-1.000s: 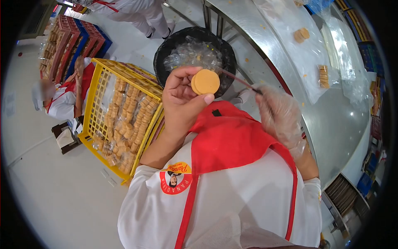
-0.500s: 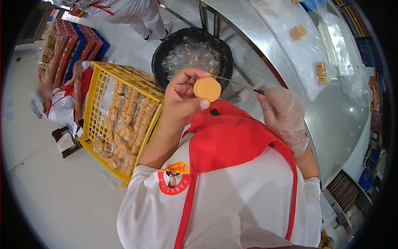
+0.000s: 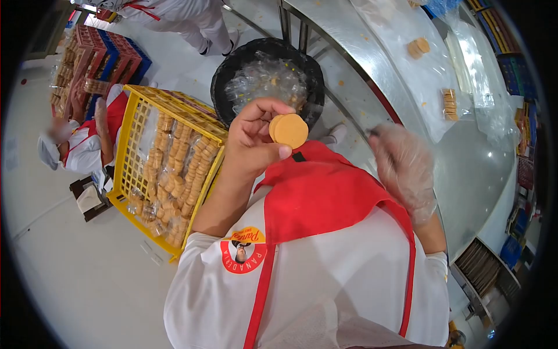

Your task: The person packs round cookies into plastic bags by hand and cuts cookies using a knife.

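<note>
Between the thumb and fingers of my bare left hand (image 3: 256, 135) is a pair of round, flat, tan cookies (image 3: 290, 131), one slightly offset behind the other, held above my red apron (image 3: 325, 192). My right hand (image 3: 405, 168), in a clear plastic glove, is curled around the dark handle of a thin tool (image 3: 372, 134); the tool's blade is blurred and hard to make out. A gap separates the tool hand from the cookies.
A yellow crate (image 3: 133, 168) of bagged cookies stands at left. Beyond my hands is a black-lined bin (image 3: 221, 87) with clear plastic. A steel table (image 3: 476, 174) at right holds cookie stacks (image 3: 449, 104). One co-worker (image 3: 87, 139) is at left, another (image 3: 192, 20) at the top.
The thin tool, earlier reaching the edge of the cookies, has come away to the right with my right hand. My left hand still holds the cookies, slightly lower than before.
</note>
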`<state>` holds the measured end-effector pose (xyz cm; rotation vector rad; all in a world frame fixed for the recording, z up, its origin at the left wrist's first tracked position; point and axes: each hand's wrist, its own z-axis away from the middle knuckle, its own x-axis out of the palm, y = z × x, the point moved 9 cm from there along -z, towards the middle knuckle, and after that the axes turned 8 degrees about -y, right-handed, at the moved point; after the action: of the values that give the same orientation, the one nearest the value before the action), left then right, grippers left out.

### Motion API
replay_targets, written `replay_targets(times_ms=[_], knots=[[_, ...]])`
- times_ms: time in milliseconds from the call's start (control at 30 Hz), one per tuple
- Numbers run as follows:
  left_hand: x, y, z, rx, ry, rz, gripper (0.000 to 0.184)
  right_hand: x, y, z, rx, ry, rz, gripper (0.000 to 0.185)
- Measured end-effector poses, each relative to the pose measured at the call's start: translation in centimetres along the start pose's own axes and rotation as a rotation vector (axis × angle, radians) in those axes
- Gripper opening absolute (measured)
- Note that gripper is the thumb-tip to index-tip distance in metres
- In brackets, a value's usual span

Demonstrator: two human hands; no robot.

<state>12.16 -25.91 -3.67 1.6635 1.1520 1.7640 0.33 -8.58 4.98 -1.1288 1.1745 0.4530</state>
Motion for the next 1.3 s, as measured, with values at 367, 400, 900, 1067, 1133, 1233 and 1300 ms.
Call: replay_targets(times_ms=[367, 400, 900, 1067, 1133, 1233, 1300], knots=[[0.6, 0.2, 0.0, -0.031, 0.036, -0.064, 0.055, 0.9, -1.4, 0.0, -0.126, -0.088, -0.032, 0.011], [0.6, 0.1, 0.1, -0.029, 0.035, -0.066, 0.055, 1.0, -2.1, 0.4, -0.196, -0.110, -0.074, 0.011], [0.9, -0.8, 0.0, -0.115, 0.106, -0.110, 0.055, 1.2, -2.0, 0.5, -0.177, -0.069, -0.086, 0.009], [1.1, -0.9, -0.1, -0.100, 0.106, -0.096, 0.054, 1.6, -1.3, -0.1, -0.045, -0.115, -0.004, 0.009], [1.5, -0.7, 0.0, -0.101, 0.055, -0.120, 0.050, 1.7, -1.8, 0.0, -0.086, -0.117, -0.007, 0.010], [1.5, -0.7, 0.1, -0.091, 0.018, -0.108, 0.047, 1.8, -2.4, -0.1, -0.117, -0.140, -0.017, 0.012], [1.5, -0.7, 0.2, -0.088, 0.022, -0.095, 0.047, 1.7, -1.9, -0.3, -0.089, -0.075, -0.026, 0.013]])
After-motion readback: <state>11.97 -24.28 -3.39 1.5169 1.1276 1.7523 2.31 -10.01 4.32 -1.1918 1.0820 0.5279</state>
